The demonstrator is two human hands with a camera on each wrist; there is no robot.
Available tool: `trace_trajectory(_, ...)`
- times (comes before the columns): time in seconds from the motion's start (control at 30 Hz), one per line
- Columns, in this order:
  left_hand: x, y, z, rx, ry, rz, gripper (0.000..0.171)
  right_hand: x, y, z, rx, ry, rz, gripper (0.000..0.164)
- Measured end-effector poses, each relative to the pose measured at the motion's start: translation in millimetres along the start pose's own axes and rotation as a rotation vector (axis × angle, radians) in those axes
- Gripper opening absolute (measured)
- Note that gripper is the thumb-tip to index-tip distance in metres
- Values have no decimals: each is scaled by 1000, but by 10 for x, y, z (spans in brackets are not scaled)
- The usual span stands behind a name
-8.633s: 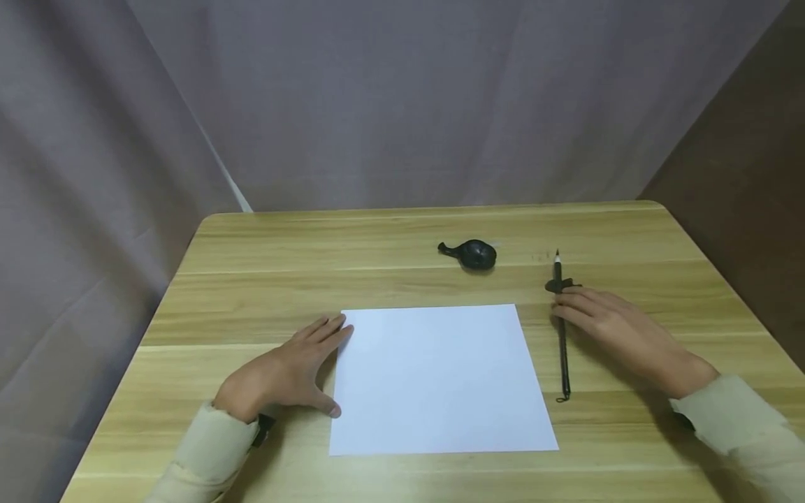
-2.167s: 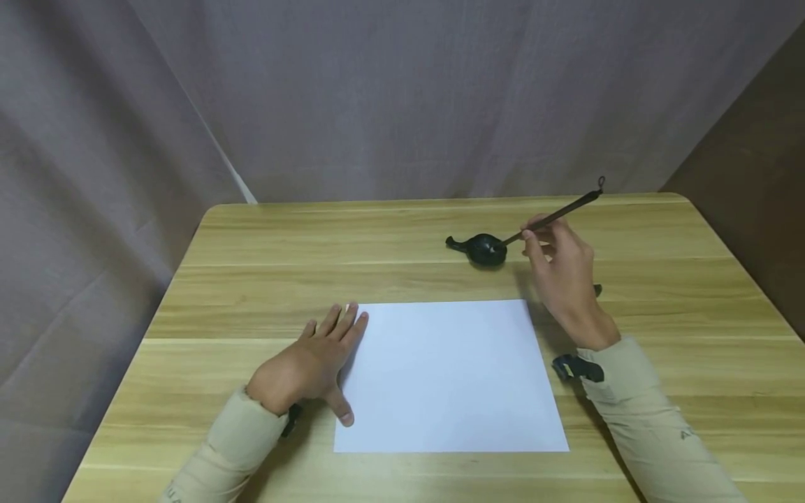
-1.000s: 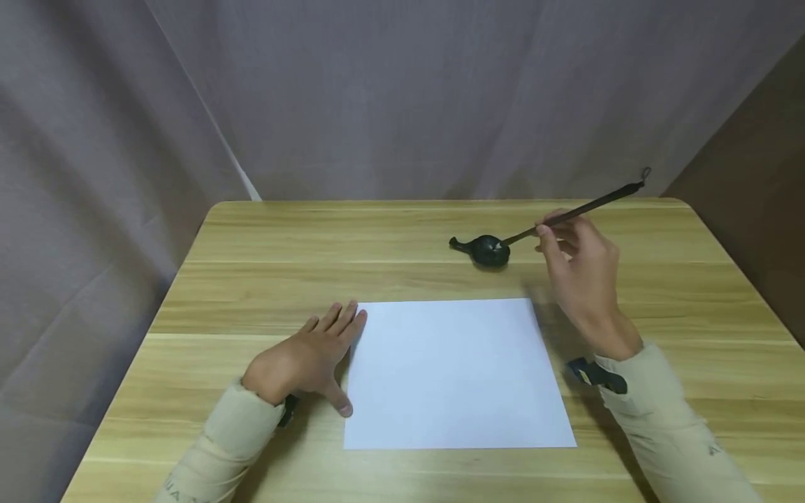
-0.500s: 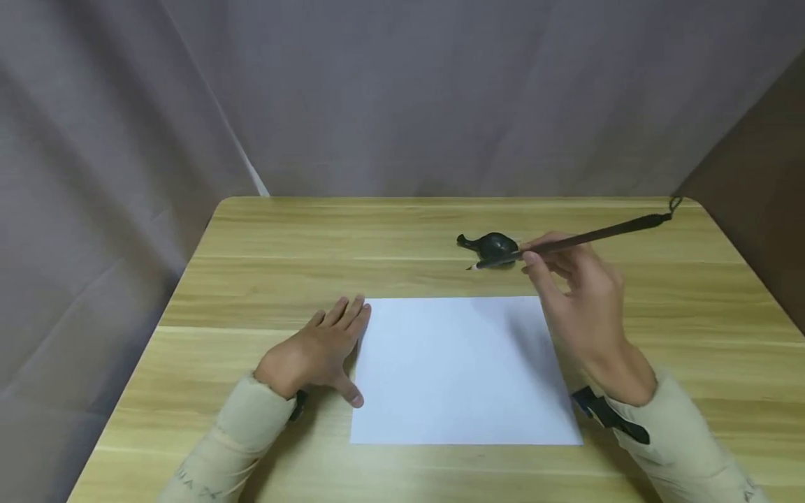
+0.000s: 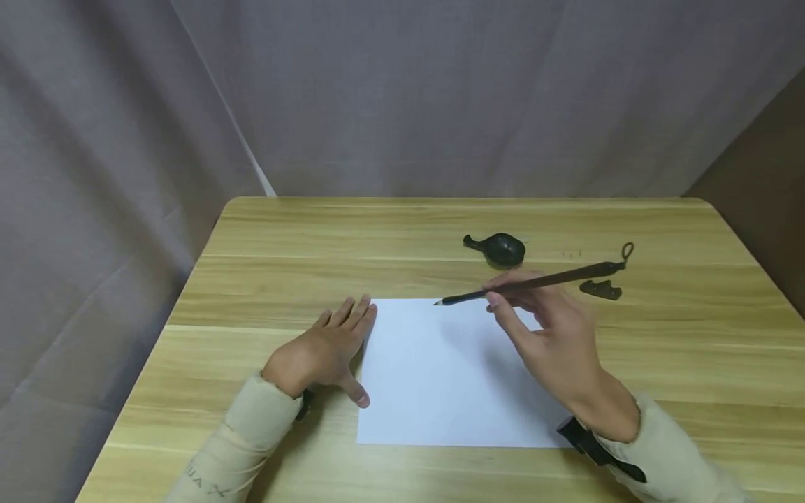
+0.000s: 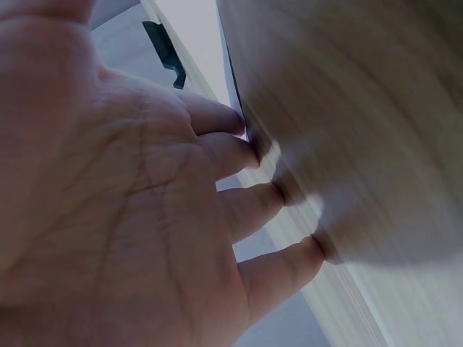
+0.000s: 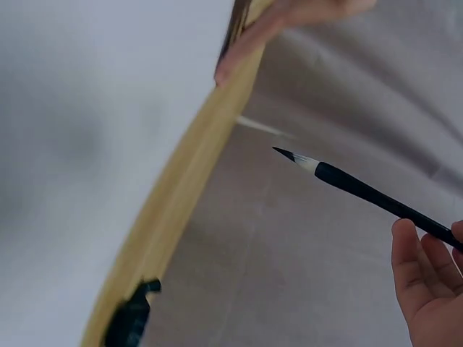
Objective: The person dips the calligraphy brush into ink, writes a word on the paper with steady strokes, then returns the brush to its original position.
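My right hand (image 5: 556, 342) pinches a calligraphy brush (image 5: 534, 283) between thumb and fingers, over the upper part of a white sheet of paper (image 5: 434, 377). The brush lies slanted, its hanging loop up to the right. In the right wrist view the bristles (image 7: 304, 162) are dark at the point and white nearer the handle. My left hand (image 5: 321, 353) rests at the paper's left edge, fingers spread and thumb apart; in the left wrist view its fingertips (image 6: 311, 249) meet the wooden table. No marks show on the paper.
A black gourd-shaped vessel (image 5: 505, 250) stands behind the paper. Right of it lies a small dark notched brush rest (image 5: 600, 289). Wooden table (image 5: 207, 391) runs around the paper, with a grey curtain (image 5: 409, 98) beyond its far edge.
Earlier my right hand took the brush off its rest and held its tip in the black vessel. Now the brush has come toward me, over the paper. My left hand stays at the paper's edge.
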State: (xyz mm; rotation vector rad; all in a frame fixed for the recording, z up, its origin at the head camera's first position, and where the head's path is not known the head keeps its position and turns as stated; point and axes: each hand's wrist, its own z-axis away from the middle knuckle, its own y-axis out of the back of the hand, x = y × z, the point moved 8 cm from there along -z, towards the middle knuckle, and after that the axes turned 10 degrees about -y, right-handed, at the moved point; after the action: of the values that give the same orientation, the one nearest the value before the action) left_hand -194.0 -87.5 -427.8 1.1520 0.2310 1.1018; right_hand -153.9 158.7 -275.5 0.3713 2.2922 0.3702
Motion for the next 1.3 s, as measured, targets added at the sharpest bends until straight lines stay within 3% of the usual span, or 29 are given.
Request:
trace_trajectory(0.4,-62,-1,67,7,-3,28,148,117,-384,123,-102,-89,9,18)
trace_trajectory(0.5,-67,8,77,7,-6,35,149,147,-433,136,-111,-108,11,27)
trace_trajectory(0.83,-38,19,93,21,-42,44,145,219,-506,178,-135,-157,3,27)
trace_trajectory(1.07,76,5,82,30,-89,-28,146,207,-537,187,-148,-181,12,26)
trace_trajectory(1.3,148,-18,87,35,-98,-51,146,196,-574,185,-148,-152,21,27)
